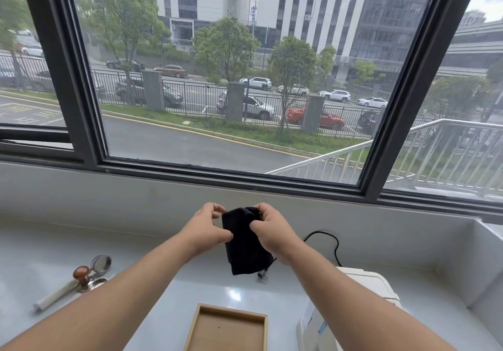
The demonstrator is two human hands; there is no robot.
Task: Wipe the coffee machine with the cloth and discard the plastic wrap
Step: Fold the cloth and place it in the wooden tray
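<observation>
A black cloth (245, 244) hangs folded in the air above the counter, held between both hands. My left hand (208, 228) pinches its left edge near the top. My right hand (272, 232) grips its upper right side. The white coffee machine (378, 286) stands at the lower right, mostly hidden behind my right forearm; clear plastic wrap with a blue-printed label (313, 323) seems to cover its front. A black power cable (330, 242) runs from the machine across the counter.
A wooden tray (196, 326) lies at the bottom centre on the white counter (54, 255). A portafilter (100, 265), a wooden-knobbed tamper (81, 274) and a white handle (57, 296) lie at the left. A large window is behind; a raised ledge bounds the right.
</observation>
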